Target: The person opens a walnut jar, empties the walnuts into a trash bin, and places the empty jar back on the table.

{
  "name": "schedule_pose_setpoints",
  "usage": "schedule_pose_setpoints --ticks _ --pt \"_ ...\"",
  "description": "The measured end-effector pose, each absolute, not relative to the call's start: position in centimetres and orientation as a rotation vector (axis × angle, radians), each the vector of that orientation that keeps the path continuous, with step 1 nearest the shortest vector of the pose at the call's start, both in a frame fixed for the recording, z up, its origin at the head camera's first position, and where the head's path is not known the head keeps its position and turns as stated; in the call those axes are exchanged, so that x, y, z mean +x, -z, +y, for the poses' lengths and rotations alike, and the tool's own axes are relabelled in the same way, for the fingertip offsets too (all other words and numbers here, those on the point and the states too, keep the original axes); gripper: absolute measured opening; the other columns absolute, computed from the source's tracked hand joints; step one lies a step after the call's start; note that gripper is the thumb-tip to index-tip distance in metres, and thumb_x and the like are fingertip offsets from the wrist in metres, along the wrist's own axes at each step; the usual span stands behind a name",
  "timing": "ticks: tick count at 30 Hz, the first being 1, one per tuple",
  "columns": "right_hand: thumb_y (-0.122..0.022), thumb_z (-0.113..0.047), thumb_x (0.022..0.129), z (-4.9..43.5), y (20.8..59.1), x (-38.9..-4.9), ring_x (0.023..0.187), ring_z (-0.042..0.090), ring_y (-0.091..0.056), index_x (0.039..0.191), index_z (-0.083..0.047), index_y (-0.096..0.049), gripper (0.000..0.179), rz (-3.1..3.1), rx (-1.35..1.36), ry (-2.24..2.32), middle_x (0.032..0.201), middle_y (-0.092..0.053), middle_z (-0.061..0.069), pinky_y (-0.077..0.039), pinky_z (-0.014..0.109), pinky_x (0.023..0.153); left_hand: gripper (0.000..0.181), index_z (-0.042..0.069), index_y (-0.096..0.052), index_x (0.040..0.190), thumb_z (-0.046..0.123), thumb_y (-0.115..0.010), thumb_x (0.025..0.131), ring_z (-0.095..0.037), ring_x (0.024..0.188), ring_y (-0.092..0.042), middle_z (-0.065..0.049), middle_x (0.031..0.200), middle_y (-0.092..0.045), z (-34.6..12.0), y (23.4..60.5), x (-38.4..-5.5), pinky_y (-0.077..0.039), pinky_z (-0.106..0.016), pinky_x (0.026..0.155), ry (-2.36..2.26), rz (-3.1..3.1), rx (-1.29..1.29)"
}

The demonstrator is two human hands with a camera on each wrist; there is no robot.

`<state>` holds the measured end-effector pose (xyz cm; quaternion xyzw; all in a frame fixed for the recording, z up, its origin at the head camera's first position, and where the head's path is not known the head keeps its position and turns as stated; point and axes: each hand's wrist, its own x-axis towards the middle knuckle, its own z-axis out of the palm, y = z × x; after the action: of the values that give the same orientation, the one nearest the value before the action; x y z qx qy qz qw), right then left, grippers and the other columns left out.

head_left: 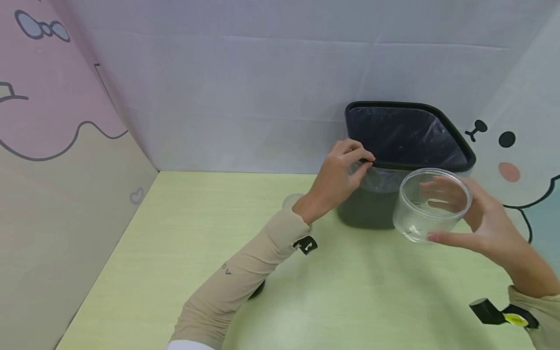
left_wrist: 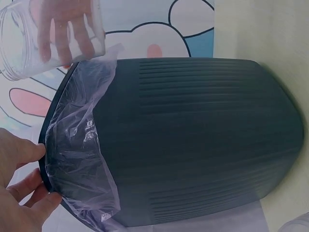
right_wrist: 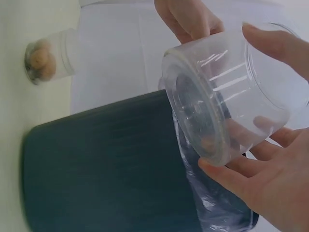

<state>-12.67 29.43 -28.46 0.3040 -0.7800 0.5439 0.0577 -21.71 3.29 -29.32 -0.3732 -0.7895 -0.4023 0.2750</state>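
Jar, clear, sits in the curled right grip at five o'clock from the bin in the head view; whether they touch, I cannot tell. The left grip pinches the bin's rim at eight o'clock. A firm pinch there should steady the bin, and holding the jar clear of the liner would avoid snags. The left-wrist view shows the liner's outer fold best; the right-wrist view reveals, at ten o'clock, brownish round things inside another container, largely masked by the left forearm from the head.
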Motion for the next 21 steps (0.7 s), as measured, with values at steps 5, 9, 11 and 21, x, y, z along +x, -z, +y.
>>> schedule_pose_setpoints --ticks 5,9,11,21 --pt "-0.074 0.027 0.055 28.8 29.7 -13.2 0.119 0.020 -0.052 0.138 0.011 -0.032 0.095 -2.339 1.061 -1.736 0.132 -0.046 0.024 -0.042 0.019 0.093 0.008 0.009 -0.072 0.095 0.009 -0.067 0.089 -0.017 0.096 -0.050 -0.003 0.100 -0.058 3.4 29.5 -22.0 -0.036 -0.017 0.084 1.073 -2.115 -1.009" --pt "-0.078 0.022 0.056 28.2 30.4 -13.0 0.121 0.017 -0.051 0.141 0.004 -0.033 0.098 -2.464 1.009 -1.657 0.134 -0.047 0.018 -0.041 0.018 0.094 0.009 0.009 -0.073 0.095 0.009 -0.067 0.088 -0.017 0.096 -0.051 -0.003 0.100 -0.059 3.4 29.5 -22.0 -0.037 -0.017 0.085 1.072 -2.109 -1.013" --pt "-0.079 0.020 0.056 27.8 30.8 -13.0 0.121 0.017 -0.050 0.141 0.003 -0.033 0.098 -2.499 1.004 -1.640 0.134 -0.047 0.019 -0.040 0.018 0.094 0.008 0.009 -0.073 0.095 0.009 -0.067 0.088 -0.017 0.097 -0.051 -0.003 0.100 -0.059 3.4 29.5 -21.9 -0.037 -0.017 0.086 1.073 -2.105 -1.011" --pt "-0.084 0.014 0.056 26.3 32.7 -12.9 0.120 0.019 -0.048 0.140 0.000 -0.034 0.098 -2.566 1.069 -1.638 0.132 -0.046 0.019 -0.043 0.020 0.091 0.009 0.009 -0.073 0.095 0.008 -0.067 0.088 -0.017 0.096 -0.051 -0.004 0.100 -0.059 3.3 29.4 -21.9 -0.036 -0.016 0.086 1.066 -2.100 -1.029"
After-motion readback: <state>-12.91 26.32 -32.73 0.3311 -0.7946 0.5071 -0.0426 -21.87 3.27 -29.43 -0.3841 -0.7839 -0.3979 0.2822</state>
